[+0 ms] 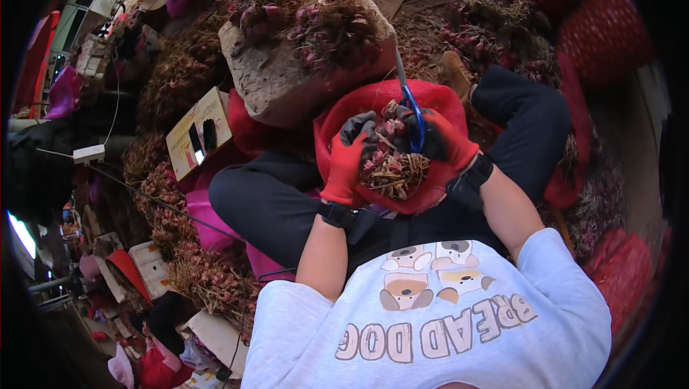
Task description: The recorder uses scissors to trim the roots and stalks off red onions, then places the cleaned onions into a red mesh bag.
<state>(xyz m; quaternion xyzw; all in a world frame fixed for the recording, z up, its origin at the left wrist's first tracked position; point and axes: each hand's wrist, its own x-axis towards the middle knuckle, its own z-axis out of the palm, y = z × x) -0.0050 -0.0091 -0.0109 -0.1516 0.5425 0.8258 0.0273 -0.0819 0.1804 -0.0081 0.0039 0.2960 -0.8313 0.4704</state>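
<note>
My left hand (349, 156), in a red glove with dark fingers, is closed on the edge of a bunch of dried shallots (387, 146). The pinkish bulbs show beside its fingers, and the dry brown stalks curl below. Gloved the same way, my right hand (446, 138) grips a pair of scissors (410, 102) by the blue handles, the metal blades pointing away from me. Its fingertips are partly hidden behind the handles. Both hands are over the mouth of a red mesh bag (446, 93) that sits between my bent legs.
Beyond the bag stands a rough pale block (262, 66) with shallot bunches (334, 30) on top. At its left are a yellowish carton (188, 127) and a dark phone (209, 135). Shallot heaps (204, 274) lie left; full red mesh sacks (606, 30) stand far right.
</note>
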